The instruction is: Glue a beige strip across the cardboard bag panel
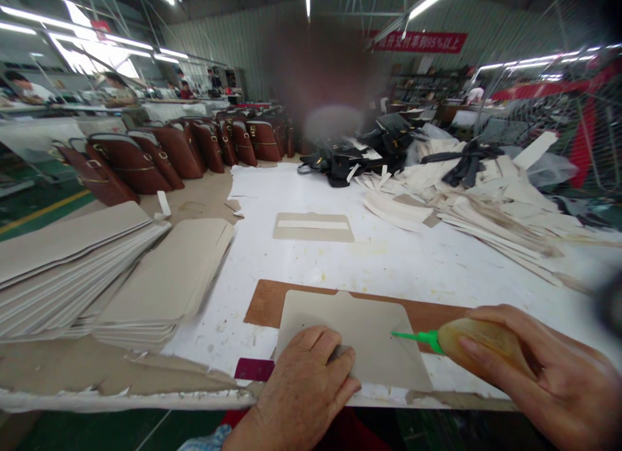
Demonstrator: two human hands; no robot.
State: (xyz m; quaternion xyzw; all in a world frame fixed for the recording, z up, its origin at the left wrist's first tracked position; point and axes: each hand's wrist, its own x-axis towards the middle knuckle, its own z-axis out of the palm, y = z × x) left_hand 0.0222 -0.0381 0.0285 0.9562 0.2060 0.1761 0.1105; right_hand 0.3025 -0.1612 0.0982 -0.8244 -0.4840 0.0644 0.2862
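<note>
My left hand (304, 389) lies flat, knuckles up, pressing the near edge of a grey card panel (362, 331) with a small tab on its far edge. The panel rests on a brown board (265, 303) on the white table (389, 256). My right hand (549, 380) grips a yellowish squeeze bottle (479, 347) with a green nozzle (415, 337). The nozzle tip sits over the panel's right edge.
Stacks of grey card panels (168, 279) and larger boards (63, 263) fill the left. A panel with a white strip (313, 226) lies mid-table. Cream strips and cut pieces (486, 205) pile at the right; brown bags (160, 150) and black bags (340, 156) stand behind.
</note>
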